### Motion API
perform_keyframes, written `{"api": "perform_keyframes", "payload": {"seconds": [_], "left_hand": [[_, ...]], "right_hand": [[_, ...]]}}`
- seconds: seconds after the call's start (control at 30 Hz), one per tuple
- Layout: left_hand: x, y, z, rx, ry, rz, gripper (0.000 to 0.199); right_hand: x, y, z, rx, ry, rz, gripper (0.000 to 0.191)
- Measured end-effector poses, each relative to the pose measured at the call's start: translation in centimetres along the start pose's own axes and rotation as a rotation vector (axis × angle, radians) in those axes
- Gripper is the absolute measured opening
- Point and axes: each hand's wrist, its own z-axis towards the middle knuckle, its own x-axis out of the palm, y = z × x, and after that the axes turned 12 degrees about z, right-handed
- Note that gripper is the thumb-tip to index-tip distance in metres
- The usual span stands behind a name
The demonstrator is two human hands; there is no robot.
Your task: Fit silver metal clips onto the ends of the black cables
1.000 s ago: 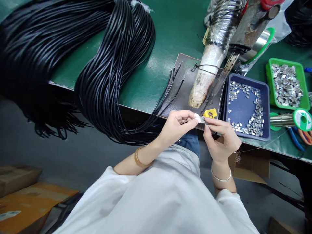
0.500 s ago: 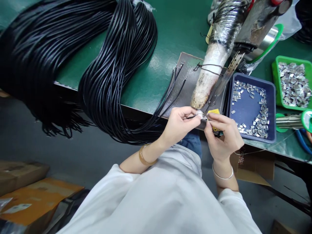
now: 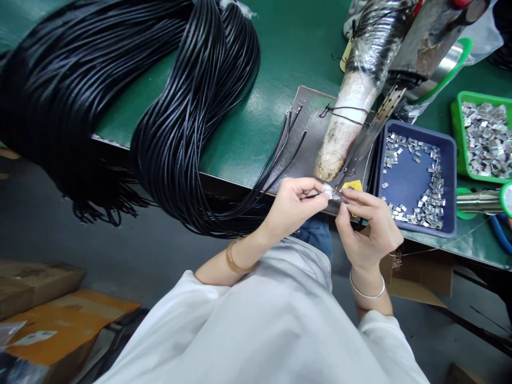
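Note:
My left hand [image 3: 302, 205] is closed, its thumb and fingertips pinching a thin black cable [image 3: 312, 196] near its end. White wrapping covers one of its fingertips. Just to the right, my right hand [image 3: 370, 221] has its fingers bent around a thin solder wire [image 3: 424, 250], which trails from the hand toward a spool [image 3: 480, 201]. Between the fingertips lies the cable end, too small to make out clearly. The soldering iron [image 3: 372, 130] slants down from the upper right, its tip close to both hands. A yellow object [image 3: 353, 186] sits behind my right fingers.
Bundles of black cables [image 3: 196, 117] drape over the green table [image 3: 276, 48] at left. A white-wrapped tube [image 3: 340, 128] points down beside the iron. To the right are a blue tray [image 3: 408, 181] and a green basket [image 3: 458, 133], both with small metal parts.
My right thumb has come slightly away from its fingertips and the right hand has shifted a little to the right. The left hand keeps its pinch; the whole view has drifted slightly.

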Motion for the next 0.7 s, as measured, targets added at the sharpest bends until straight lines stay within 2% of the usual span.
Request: {"api": "perform_keyframes", "payload": {"seconds": [0.37, 0.7], "left_hand": [[0.31, 0.42, -0.22, 0.042, -0.036, 0.095, 0.009], [0.25, 0.23, -0.44, 0.179, -0.059, 0.194, 0.011]], "right_hand": [[-0.07, -0.11, 0.04, -0.037, 0.014, -0.048, 0.022], [-0.02, 0.34, 0.28, -0.035, -0.001, -0.067, 0.025]]}}
